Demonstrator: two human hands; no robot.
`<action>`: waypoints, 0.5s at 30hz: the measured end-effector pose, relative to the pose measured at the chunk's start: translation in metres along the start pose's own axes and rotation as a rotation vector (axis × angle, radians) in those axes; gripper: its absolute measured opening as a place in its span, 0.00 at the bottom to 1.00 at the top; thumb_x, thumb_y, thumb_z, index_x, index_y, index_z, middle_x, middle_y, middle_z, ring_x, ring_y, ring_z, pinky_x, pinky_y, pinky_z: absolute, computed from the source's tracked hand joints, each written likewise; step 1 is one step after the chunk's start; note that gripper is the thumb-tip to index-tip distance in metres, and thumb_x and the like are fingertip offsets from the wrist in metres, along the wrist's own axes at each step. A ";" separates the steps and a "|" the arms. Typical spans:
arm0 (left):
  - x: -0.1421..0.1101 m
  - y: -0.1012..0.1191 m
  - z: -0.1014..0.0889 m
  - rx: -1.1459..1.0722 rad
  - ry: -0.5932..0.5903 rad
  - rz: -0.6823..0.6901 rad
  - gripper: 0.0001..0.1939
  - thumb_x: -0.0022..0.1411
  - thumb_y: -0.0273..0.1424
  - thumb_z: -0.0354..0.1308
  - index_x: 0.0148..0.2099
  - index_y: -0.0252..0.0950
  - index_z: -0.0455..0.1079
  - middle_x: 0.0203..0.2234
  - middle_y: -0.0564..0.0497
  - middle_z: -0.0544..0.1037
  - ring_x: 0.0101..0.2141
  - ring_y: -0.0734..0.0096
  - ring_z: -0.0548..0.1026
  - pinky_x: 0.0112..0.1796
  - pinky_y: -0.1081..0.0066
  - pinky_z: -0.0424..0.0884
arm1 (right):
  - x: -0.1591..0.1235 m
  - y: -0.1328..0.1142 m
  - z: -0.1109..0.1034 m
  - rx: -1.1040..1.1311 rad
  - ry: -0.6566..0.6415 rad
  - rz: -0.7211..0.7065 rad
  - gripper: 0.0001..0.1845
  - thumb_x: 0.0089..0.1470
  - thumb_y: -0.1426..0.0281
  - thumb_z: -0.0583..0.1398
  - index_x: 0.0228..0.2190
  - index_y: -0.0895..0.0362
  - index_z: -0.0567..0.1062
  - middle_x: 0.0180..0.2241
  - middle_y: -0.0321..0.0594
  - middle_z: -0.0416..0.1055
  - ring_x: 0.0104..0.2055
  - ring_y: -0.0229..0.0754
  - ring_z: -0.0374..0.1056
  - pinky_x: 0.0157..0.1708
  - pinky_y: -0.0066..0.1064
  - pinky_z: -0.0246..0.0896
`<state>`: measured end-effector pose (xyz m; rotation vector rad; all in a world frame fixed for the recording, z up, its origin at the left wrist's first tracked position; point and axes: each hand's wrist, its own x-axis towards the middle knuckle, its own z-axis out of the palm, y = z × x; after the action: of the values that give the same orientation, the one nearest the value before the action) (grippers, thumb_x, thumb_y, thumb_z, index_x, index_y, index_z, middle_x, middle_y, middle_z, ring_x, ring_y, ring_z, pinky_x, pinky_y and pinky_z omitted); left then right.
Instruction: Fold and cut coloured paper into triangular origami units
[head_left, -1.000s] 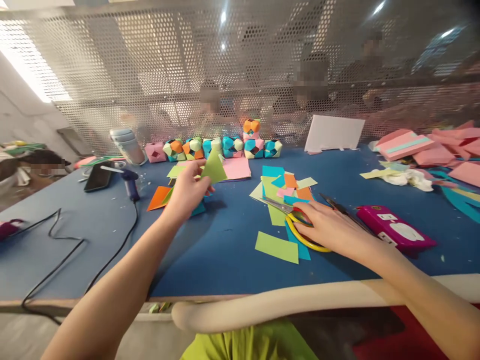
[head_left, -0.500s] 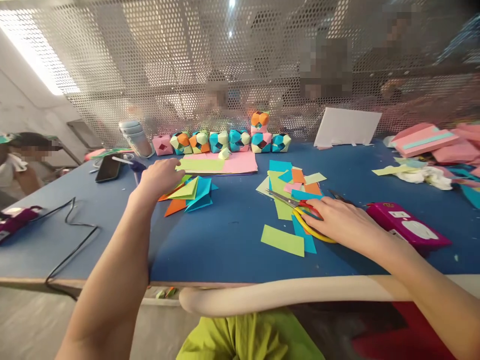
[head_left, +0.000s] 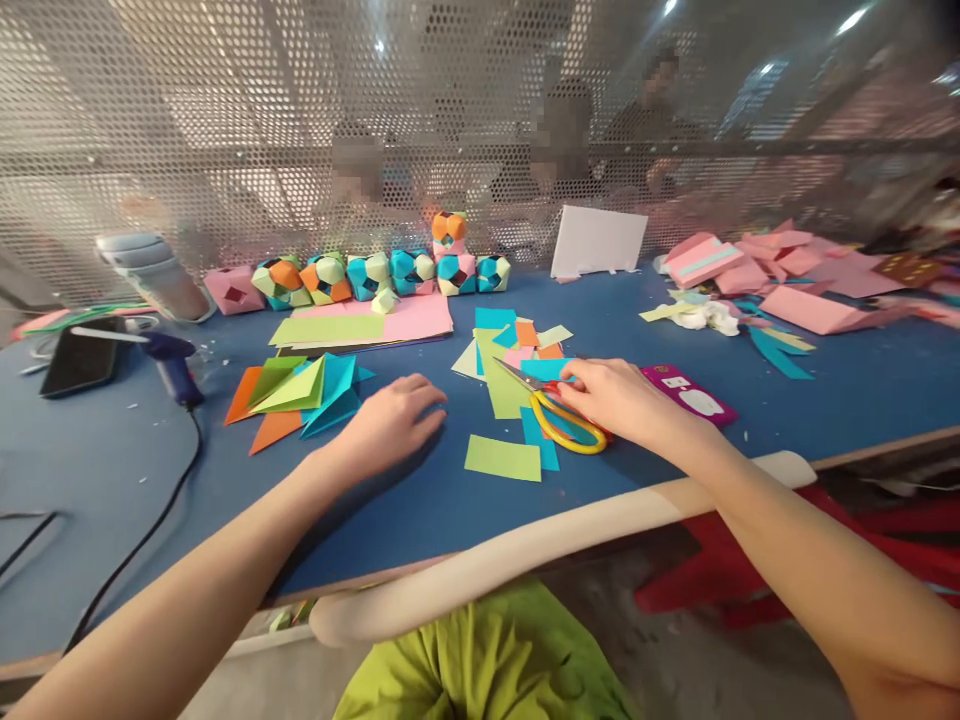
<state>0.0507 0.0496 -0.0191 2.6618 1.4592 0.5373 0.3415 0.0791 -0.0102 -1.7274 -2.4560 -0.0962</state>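
My left hand (head_left: 401,420) hovers low over the blue table, its fingers bent and nothing visible in them. To its left lie folded paper pieces (head_left: 296,395) in green, orange and blue. My right hand (head_left: 611,400) is closed over the red part of a pair of scissors (head_left: 568,425) with yellow loops; its fingers hide part of the handle. The blades point left across a green paper strip (head_left: 504,385). By the fingertips is a blue paper strip (head_left: 544,369), among small coloured scraps. A separate green paper rectangle (head_left: 502,458) lies nearer me.
A row of folded paper balls (head_left: 367,276) stands behind a stack of paper sheets (head_left: 420,318). A glue gun (head_left: 174,365), phone (head_left: 84,358) and bottle (head_left: 154,278) are at left. A magenta box (head_left: 686,393) and pink paper pile (head_left: 795,270) are at right.
My left hand held a green paper piece, let it go at the folded pile, then came right and toward me. My right hand stays at the scissors. The view turned right.
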 end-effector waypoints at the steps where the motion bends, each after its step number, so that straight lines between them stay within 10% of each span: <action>1: -0.001 0.006 0.004 -0.041 -0.023 0.063 0.15 0.66 0.32 0.48 0.46 0.32 0.73 0.43 0.42 0.76 0.43 0.60 0.75 0.46 0.63 0.71 | -0.002 0.000 -0.001 0.031 -0.032 -0.015 0.12 0.59 0.62 0.53 0.33 0.55 0.72 0.35 0.43 0.75 0.33 0.45 0.70 0.27 0.30 0.52; 7: -0.008 0.033 0.015 -0.058 -0.113 0.274 0.14 0.67 0.33 0.49 0.46 0.35 0.73 0.47 0.40 0.74 0.46 0.59 0.74 0.48 0.60 0.71 | -0.007 -0.005 0.004 0.062 -0.139 -0.096 0.10 0.56 0.65 0.55 0.37 0.55 0.72 0.40 0.45 0.72 0.40 0.48 0.70 0.33 0.31 0.57; 15: -0.007 0.037 0.029 0.047 -0.024 0.258 0.15 0.68 0.32 0.47 0.47 0.35 0.73 0.47 0.39 0.73 0.53 0.52 0.69 0.52 0.53 0.68 | 0.000 0.004 0.012 -0.030 0.085 0.067 0.15 0.56 0.62 0.55 0.42 0.59 0.71 0.38 0.48 0.72 0.37 0.48 0.70 0.32 0.33 0.57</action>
<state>0.0863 0.0263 -0.0400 2.9021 1.1421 0.4904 0.3437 0.0822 -0.0224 -1.7778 -2.3464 -0.1961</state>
